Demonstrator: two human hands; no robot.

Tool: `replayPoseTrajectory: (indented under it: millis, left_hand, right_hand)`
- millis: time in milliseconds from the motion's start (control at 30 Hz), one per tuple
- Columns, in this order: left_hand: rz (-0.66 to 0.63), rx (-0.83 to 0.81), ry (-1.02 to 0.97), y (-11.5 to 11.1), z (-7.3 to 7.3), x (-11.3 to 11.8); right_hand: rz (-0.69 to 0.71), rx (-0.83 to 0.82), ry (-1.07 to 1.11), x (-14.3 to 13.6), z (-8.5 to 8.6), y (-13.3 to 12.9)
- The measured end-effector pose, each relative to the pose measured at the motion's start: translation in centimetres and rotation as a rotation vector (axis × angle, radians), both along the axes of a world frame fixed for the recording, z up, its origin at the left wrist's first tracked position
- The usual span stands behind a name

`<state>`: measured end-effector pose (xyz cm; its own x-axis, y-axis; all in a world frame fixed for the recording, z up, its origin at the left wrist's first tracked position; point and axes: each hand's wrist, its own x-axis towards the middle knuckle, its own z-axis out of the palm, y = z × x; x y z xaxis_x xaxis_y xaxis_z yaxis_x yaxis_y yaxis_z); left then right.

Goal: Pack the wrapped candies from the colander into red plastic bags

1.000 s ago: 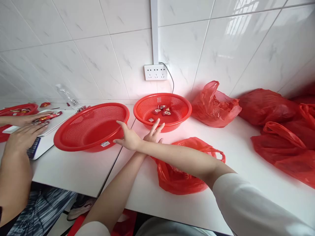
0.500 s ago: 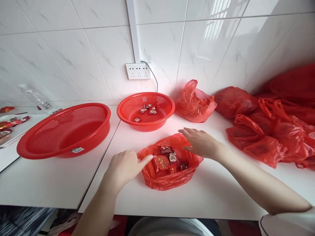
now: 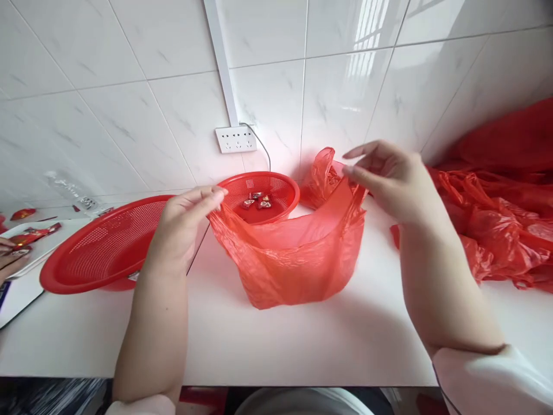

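Note:
A thin red plastic bag [image 3: 298, 265] is stretched up and wide above the white table, its front side hiding what is inside. My left hand [image 3: 185, 222] pinches the bag's left upper corner between thumb and fingers. At the right upper corner is my right hand [image 3: 384, 173], its thumb against the plastic and its fingers partly spread. Just behind the bag, a round red basket [image 3: 287, 199] holds several small red wrapped packets [image 3: 263, 202].
A larger red basket [image 3: 99, 253] stands left. Another person's hand [image 3: 12, 262] is at a white tray [image 3: 37, 251] on the far left. A knotted red bag [image 3: 322, 173] sits behind; more red bags [image 3: 501, 225] pile up right. A socket strip [image 3: 236, 140] is on the wall.
Both hands have moved up and apart, and have taken hold of the bag's corners. The bag's sides are pulled upward, so the packets inside no longer show. The view has shifted slightly.

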<state>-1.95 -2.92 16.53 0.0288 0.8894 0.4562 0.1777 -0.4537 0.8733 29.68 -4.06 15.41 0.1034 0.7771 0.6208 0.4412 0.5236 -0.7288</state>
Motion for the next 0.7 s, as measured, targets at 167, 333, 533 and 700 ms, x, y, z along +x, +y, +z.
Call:
replayPoseTrajectory:
  millis: [167, 333, 533, 700]
  left_hand:
    - [-0.263, 0.062, -0.364, 1.2, 1.4, 1.0]
    - [-0.381, 0.014, -0.234, 1.5, 0.7, 1.8]
    - [-0.523, -0.045, 0.121, 1.2, -1.2, 5.3]
    - [-0.418, -0.217, 0.030, 1.8, -2.4, 6.2]
  right_hand:
    - [0.114, 0.382, 0.322, -2.1, 1.7, 1.3]
    - [0.176, 0.357, 0.234, -4.0, 1.4, 2.0]
    - [0.552, 0.349, -0.234, -8.6, 1.4, 0.8]
    - [0.430, 0.307, -0.354, -8.9, 0.5, 0.7]
